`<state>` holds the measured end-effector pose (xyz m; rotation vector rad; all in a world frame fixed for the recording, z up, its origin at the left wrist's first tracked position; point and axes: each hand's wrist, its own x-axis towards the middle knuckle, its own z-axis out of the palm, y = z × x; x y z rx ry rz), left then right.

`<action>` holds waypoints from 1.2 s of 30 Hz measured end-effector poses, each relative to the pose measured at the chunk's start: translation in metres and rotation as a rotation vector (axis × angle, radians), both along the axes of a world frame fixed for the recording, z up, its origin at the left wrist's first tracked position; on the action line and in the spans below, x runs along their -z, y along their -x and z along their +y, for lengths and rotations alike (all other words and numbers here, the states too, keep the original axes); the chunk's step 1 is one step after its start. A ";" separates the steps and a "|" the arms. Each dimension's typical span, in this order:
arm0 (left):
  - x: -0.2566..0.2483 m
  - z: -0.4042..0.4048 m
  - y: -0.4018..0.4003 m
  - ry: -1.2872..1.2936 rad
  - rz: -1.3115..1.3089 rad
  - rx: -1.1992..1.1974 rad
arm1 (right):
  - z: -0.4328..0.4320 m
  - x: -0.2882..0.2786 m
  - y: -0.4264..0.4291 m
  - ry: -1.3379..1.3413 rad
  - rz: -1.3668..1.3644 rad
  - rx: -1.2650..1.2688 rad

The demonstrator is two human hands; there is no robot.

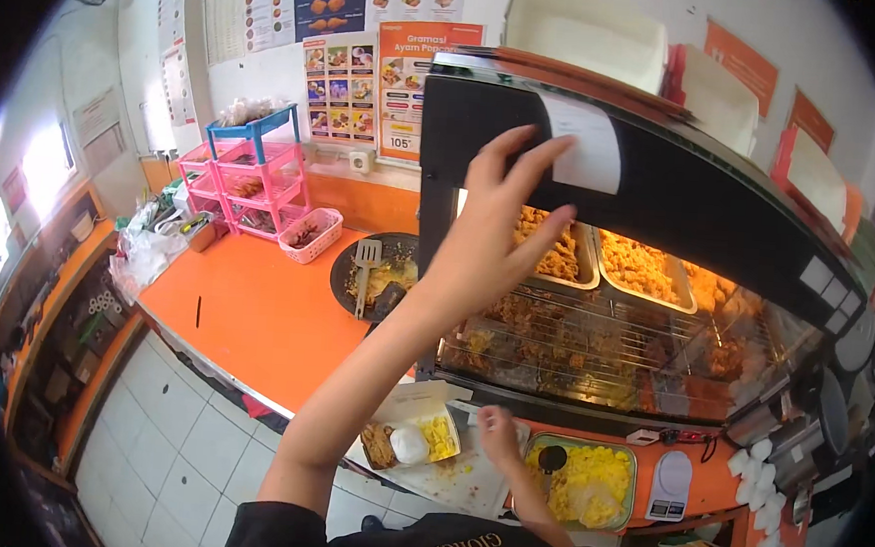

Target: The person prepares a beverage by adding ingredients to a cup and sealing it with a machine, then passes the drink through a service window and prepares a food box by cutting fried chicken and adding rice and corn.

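Observation:
My left hand (pixel 501 210) is raised before the black top panel of a heated food display case (pixel 484 118), fingers spread and apart, near a white paper (pixel 584 147) stuck there. Whether a fingertip touches the paper I cannot tell. Low in the view, my right hand (pixel 499 431) is over a white board (pixel 474 479), its fingers curled; what it may hold is too small to tell. Left of it an open food box (pixel 418 408) holds a white rice mound (pixel 409 446), browned fried food and yellow scrambled egg (pixel 439 437). To the right lies a tray of yellow egg (pixel 598 471) with a dark round-headed utensil (pixel 552 459).
A frying pan (pixel 344 271) with a slotted turner (pixel 366 269) is on the orange counter (pixel 254 322), beside a pink basket (pixel 319 240) and pink rack (pixel 262 187). Fried food trays (pixel 644 275) sit inside the case. A kitchen scale (pixel 670 483) stands at right. Open boxes (pixel 587 34) top the case.

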<state>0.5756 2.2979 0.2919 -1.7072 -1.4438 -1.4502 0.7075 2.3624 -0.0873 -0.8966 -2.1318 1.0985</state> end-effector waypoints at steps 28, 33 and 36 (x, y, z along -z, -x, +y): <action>0.311 -0.504 0.328 0.295 -1.035 -0.361 | -0.060 -0.021 0.094 0.069 -0.402 0.109; 0.212 -0.451 0.421 0.201 -0.821 -0.141 | -0.090 -0.050 0.191 0.088 -0.609 0.139; 0.217 -0.419 0.497 0.108 -0.853 -0.010 | -0.109 -0.020 0.266 0.069 -0.214 0.041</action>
